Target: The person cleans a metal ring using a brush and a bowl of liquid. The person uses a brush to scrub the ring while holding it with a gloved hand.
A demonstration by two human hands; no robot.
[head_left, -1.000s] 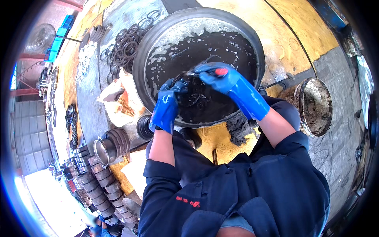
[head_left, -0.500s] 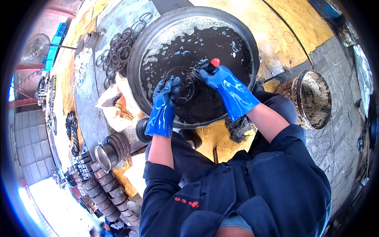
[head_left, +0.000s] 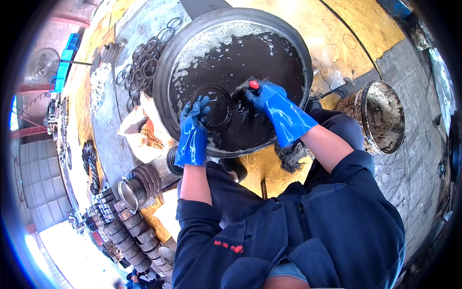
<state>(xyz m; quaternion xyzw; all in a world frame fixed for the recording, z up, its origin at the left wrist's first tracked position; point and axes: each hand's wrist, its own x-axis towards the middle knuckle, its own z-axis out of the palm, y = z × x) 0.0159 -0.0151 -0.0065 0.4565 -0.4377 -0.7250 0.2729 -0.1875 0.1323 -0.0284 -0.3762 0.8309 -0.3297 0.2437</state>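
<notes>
In a dark jacket [head_left: 337,207] with the sleeves rolled up, I work in blue gloves over a wide, round tub [head_left: 162,91] between my knees. My left hand [head_left: 193,118] is clamped on the near left edge of a black ring [head_left: 228,116], which lies over the tub's dark liquid [head_left: 260,55], left of centre. My right hand [head_left: 268,98] is wrapped around a red-tipped tool [head_left: 253,84], its dark end pointing toward the ring; whether the two touch, I cannot tell. Pale foam lines the tub's far left side.

Just beside the tub, at left, sits a crumpled white sack [head_left: 147,139]; to the right stands a grimy bucket [head_left: 355,111]. Beyond the sack, more black rings lie in a loose pile [head_left: 147,62]. Farthest off, at upper left, a blue bin [head_left: 62,67] stands near a round fan [head_left: 41,66].
</notes>
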